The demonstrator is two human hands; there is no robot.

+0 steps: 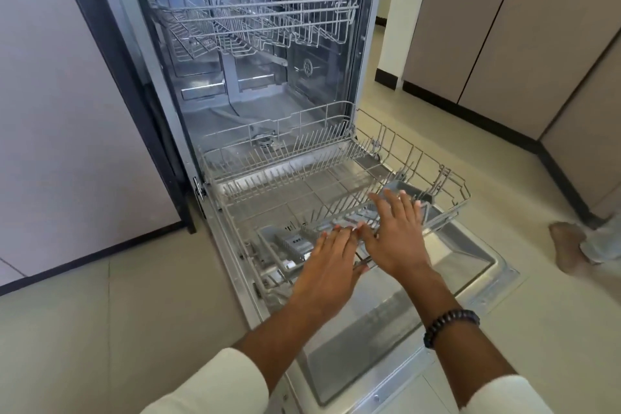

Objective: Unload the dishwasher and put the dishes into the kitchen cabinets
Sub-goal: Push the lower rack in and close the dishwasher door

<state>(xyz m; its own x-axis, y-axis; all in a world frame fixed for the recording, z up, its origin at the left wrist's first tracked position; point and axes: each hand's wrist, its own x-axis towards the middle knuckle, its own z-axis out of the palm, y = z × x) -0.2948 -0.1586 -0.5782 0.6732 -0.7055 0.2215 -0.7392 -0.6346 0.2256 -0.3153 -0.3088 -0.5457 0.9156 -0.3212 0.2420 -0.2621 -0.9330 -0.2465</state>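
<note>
Dishwasher (235,84) stands open, its door (437,279) folded flat over the pale tiled floor (100,329). Its lower rack (302,178) is drawn out over the door and shows only bare wire tines and a grey cutlery basket (289,245); no dishes are visible in it. Higher up, the upper rack (255,20) also looks bare. Both hands reach over the lower rack's front edge with fingers straight and spread, gripping nothing: left hand (327,265), right hand (398,232), a dark bead bracelet (450,324) on its wrist. No readable writing. Beige cabinets (504,27) line the right wall.
</note>
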